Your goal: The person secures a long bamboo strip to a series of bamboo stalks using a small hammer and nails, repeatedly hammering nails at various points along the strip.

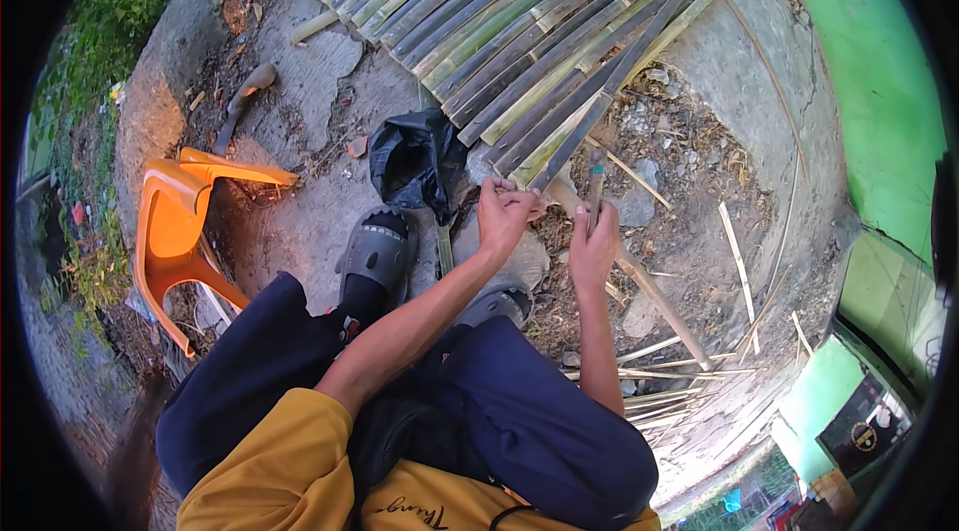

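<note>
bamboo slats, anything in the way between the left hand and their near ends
Nothing visible: the left hand is right at the near ends of the bamboo slats. The black bag sits left of it and the right hand is off right, both clear.

Orange chair at left; green wall right; apparently weeds beyond chair.

You're outdoors, in rough yard: leafy plants to your left, patchy concrete and littered dirt around you, bright green building wall to your right.
</note>
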{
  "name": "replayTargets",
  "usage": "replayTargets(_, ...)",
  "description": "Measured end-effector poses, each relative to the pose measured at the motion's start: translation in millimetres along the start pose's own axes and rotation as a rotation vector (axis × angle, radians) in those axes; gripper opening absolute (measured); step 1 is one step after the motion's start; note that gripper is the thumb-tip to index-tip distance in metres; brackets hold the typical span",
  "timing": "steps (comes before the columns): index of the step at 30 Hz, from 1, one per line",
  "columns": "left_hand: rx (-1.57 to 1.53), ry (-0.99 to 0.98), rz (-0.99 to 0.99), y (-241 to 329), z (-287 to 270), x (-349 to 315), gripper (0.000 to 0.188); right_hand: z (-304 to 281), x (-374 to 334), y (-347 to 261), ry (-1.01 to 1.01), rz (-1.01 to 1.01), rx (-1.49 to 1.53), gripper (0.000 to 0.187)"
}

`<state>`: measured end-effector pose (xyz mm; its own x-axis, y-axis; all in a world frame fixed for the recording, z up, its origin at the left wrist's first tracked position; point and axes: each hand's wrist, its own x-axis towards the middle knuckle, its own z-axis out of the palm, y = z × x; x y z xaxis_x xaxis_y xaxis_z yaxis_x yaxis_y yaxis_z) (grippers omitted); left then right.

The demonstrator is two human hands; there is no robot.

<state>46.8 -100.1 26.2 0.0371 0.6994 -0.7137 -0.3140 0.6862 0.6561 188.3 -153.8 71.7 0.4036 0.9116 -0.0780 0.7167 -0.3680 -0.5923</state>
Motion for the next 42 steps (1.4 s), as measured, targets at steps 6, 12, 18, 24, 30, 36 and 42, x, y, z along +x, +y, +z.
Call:
replayTargets(6,0.162,-0.076,0.135,0,-3,-1,0.030,4,28,43,0.064,0.138,0.054,0.023)
replayTargets(12,0.455,-0.145,0.299,6,-11,5,0.043,29,111,38,0.185,0.200,0.208,0.036)
replayTargets(18,0.721,-0.267,0.271,20,-17,19,0.048,59,154,38,0.087,0.439,0.505,0.047)
replayTargets(24,0.845,-0.293,0.320,33,-14,19,0.046,65,150,50,0.114,0.478,0.780,0.043)
replayTargets(30,1.037,-0.382,0.472,44,-15,24,0.040,67,136,46,0.248,0.414,0.792,0.045)
replayTargets(36,1.191,-0.586,0.704,61,-15,37,0.040,71,123,43,0.311,0.419,0.845,0.043)
replayTargets(42,1.107,-0.618,0.722,62,-8,52,0.042,58,135,46,0.307,0.397,0.874,0.044)
